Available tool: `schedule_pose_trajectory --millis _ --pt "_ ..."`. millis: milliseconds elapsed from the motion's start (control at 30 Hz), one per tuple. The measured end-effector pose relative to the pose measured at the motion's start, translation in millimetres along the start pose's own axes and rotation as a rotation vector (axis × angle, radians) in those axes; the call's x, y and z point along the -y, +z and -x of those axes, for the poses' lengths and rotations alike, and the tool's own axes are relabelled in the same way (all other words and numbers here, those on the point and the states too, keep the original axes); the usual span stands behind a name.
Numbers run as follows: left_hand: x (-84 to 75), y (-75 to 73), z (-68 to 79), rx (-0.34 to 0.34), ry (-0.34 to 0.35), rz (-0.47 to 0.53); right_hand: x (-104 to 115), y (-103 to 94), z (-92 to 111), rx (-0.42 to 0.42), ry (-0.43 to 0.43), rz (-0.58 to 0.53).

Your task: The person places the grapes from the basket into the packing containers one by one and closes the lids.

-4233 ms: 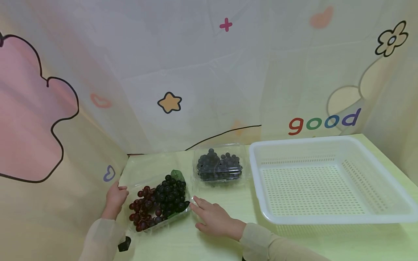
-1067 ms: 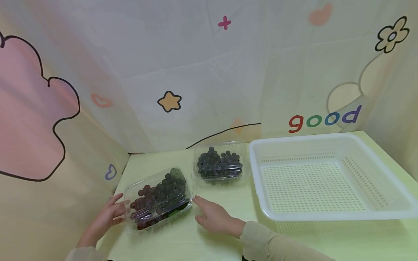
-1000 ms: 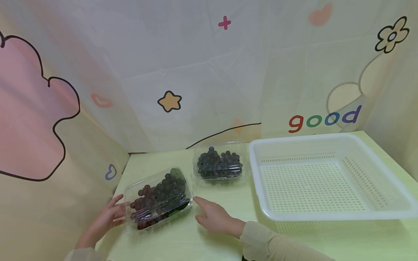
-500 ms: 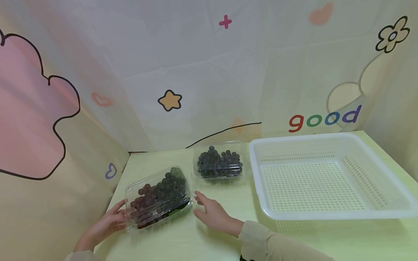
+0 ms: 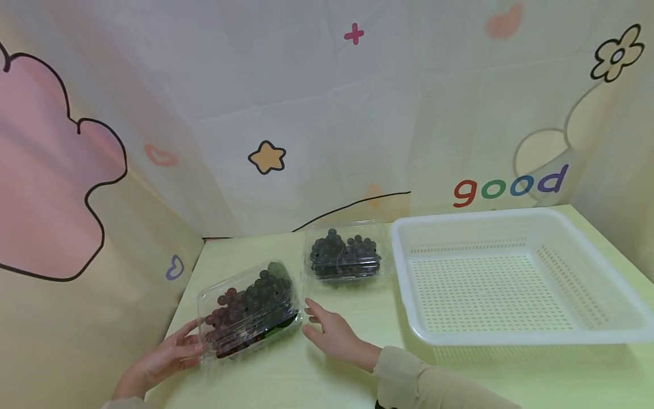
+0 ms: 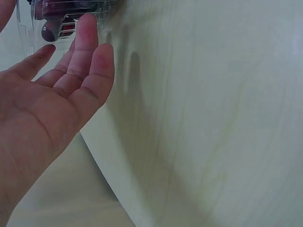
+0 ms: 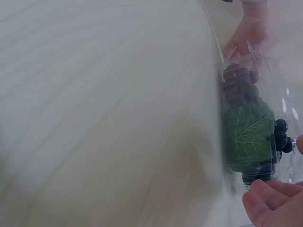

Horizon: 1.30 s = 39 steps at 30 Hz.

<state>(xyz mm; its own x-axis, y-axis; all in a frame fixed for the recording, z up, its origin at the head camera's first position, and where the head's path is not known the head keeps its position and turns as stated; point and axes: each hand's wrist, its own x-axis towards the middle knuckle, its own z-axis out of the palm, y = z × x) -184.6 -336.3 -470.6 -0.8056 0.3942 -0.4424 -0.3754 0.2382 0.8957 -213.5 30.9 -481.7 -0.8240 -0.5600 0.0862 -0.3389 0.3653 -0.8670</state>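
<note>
In the head view a clear plastic clamshell box (image 5: 247, 316) sits on the table at left, its lid down over red and black grapes. My left hand (image 5: 171, 358) is at its left end, fingers extended against the plastic. The left wrist view shows that hand (image 6: 52, 104) palm up, fingertips by the box's edge. My right hand (image 5: 337, 339) lies at the right end, thumb and fingers apart. In the right wrist view, a green leaf (image 7: 249, 134) shows through the plastic, with the right fingertips (image 7: 262, 198) at the near end.
A second clear clamshell box (image 5: 343, 258) of dark grapes stands behind, near the printed backdrop (image 5: 327, 125). A white perforated plastic basket (image 5: 403, 295) takes up the right side of the pale table (image 5: 352, 392).
Since the oldest frame the lid has come down over the grapes. My left hand has moved from the upper left corner down to the box's left end. The right hand has shifted only slightly.
</note>
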Motion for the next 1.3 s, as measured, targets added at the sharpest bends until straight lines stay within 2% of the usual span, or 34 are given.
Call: schedule_pose_trajectory --millis 133,333,500,633,767,967,1300 --pt "0.6 -0.1 -0.8 0.016 -0.014 0.034 -0.3 0.5 0.8 -0.008 -0.011 0.001" --pt "0.9 1.5 -1.1 0.020 -0.072 0.044 -1.1 0.3 2.0 -0.007 -0.039 0.023" --pt "0.0 5.9 -1.5 0.016 -0.117 0.047 -1.5 0.9 0.9 -0.013 -0.028 0.053" --pt "-2.5 11.0 -0.6 0.039 -0.133 0.051 -2.5 1.8 0.0 -0.021 -0.028 0.084" --pt "-3.5 13.0 0.0 0.074 -0.125 0.081 -2.7 2.2 -0.5 -0.025 -0.032 0.098" --pt "-1.9 11.7 -0.8 0.087 -0.106 0.116 -1.3 1.4 -0.3 -0.013 -0.028 0.087" --pt "0.4 10.6 -1.1 0.172 -0.034 0.138 -1.7 1.7 -0.2 -0.011 -0.073 0.106"
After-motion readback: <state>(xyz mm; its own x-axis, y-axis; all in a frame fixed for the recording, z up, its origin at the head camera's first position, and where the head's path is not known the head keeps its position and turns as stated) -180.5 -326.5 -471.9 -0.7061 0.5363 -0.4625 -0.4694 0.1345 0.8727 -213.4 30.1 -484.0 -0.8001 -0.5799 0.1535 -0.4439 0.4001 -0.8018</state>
